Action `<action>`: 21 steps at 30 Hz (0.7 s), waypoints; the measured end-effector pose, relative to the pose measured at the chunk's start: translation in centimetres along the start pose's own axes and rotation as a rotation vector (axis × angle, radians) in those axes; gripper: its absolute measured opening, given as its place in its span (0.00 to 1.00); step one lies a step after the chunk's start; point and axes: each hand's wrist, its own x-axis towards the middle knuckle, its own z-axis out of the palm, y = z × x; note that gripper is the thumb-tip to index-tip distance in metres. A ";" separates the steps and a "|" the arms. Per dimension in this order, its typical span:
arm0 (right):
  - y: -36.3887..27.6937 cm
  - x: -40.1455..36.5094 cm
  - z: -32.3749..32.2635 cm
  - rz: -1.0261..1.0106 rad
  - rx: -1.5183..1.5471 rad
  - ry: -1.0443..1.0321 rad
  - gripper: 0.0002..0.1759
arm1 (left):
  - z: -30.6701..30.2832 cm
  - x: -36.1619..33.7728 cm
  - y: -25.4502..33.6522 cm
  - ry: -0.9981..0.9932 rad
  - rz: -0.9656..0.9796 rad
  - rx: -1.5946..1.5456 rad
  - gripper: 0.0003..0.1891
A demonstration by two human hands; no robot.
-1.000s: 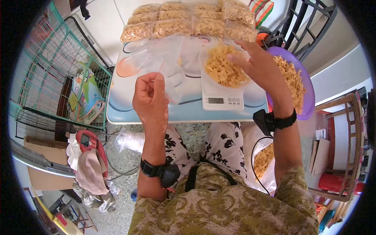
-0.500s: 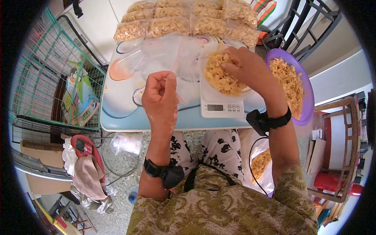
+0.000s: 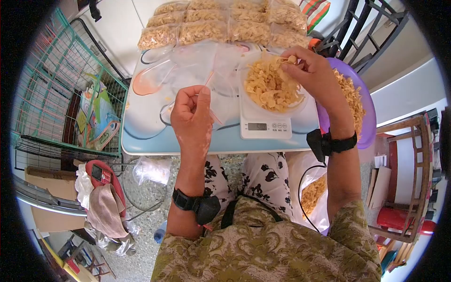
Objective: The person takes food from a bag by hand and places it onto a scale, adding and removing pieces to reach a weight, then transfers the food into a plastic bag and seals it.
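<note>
My left hand (image 3: 193, 115) is closed on the edge of a clear plastic bag (image 3: 223, 91) with a reddish edge, over the table's middle. My right hand (image 3: 312, 70) pinches a few yellowish flakes above the right rim of a clear bowl. That bowl of flakes (image 3: 270, 87) rests on a white digital scale (image 3: 266, 130), whose display digits are too small to read. At the right, a purple basin (image 3: 368, 110) holds more flakes, partly hidden behind my right hand and wrist.
Several filled clear bags (image 3: 202, 30) lie in rows at the back of the table (image 3: 150, 145). A green wire cage (image 3: 61, 89) stands at the left, a black metal rack (image 3: 361, 37) at the back right. A phone (image 3: 101, 174) lies at the lower left.
My right hand has lifted from the flakes in the bowl and moved right to the rim, with some flakes between its fingers. My left hand stays in place.
</note>
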 end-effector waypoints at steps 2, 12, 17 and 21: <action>-0.4 0.0 -0.3 0.013 0.043 0.028 0.14 | 0.1 -0.1 0.1 0.008 -0.026 -0.028 0.09; -1.3 -0.3 1.2 0.121 0.475 0.143 0.11 | -0.3 -0.6 0.5 0.003 -0.057 -0.076 0.10; 0.0 -0.6 1.5 -0.141 0.085 0.129 0.13 | -0.5 -0.6 0.5 0.010 -0.061 -0.034 0.09; 0.0 -0.6 1.5 -0.071 0.111 0.140 0.13 | -0.6 -0.7 0.4 0.001 -0.069 -0.022 0.09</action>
